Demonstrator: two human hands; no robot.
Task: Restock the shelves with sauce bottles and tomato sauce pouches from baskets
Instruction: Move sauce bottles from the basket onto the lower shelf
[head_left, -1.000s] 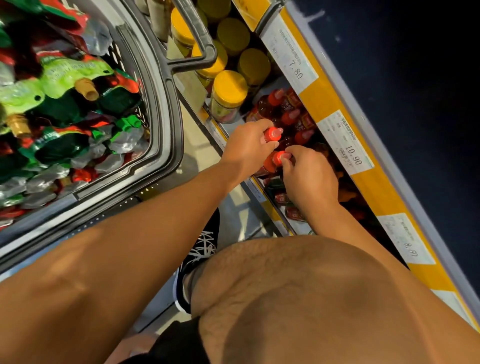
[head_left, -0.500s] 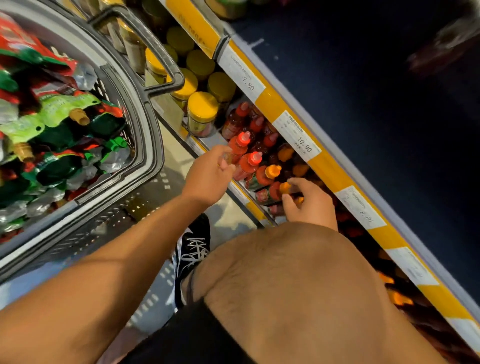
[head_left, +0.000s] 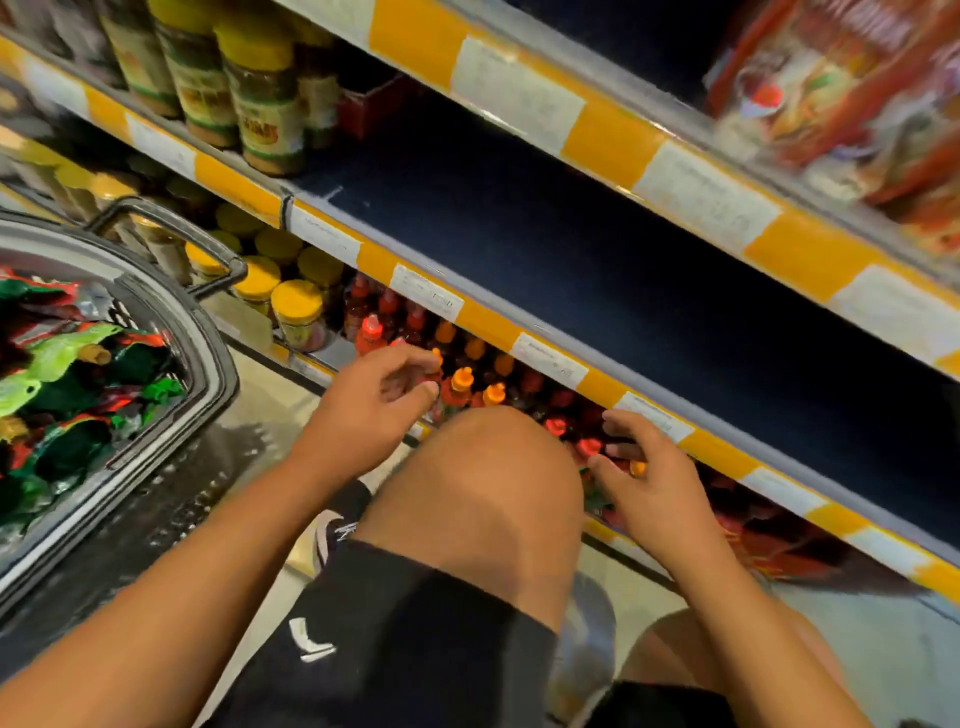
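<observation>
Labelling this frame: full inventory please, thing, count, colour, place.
sauce bottles: many, red and orange caps, lowest shelf, by the hands
yellow-lid jars: several, lowest shelf, left of bottles
tall jars: several, yellow lids, middle shelf, left
pouches: many, green and red, in basket
basket: one, grey, left
red packets: count unclear, blurred, top shelf, right
shelf edge: yellow, white price tags
left hand: fingers loosely curled, holding nothing
right hand: fingers at bottle caps, grip unclear

yellow-lidded jars on low shelf | tall labelled jars above | red packets top right
</observation>
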